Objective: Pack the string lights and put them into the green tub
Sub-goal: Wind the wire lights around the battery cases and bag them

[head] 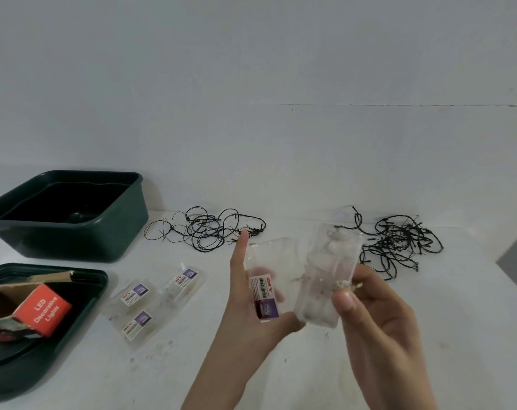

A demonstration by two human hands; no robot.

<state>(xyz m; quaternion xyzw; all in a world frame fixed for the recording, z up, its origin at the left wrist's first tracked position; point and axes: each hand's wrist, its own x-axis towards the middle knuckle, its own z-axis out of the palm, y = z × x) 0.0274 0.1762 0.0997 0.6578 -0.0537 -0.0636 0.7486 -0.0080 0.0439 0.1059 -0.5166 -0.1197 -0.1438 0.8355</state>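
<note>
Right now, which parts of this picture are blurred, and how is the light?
Head view: the right hand and its clear packet are smeared by motion; the labelled bag in the left hand is slightly sharper; light is soft, shadows faint; the green tub is dark inside.

"Where's it watching from?"

"From the person's own head, facing forward and down over the white table (310,365), with the pale wall (251,84) behind filling the upper half."

"How near?"

"Near. Both forearms come in from the bottom edge, and the left hand (245,306) and right hand (378,321) loom large, to the right of the green tub (73,241) and nearer the camera. The tub itself runs off the left edge."
</note>
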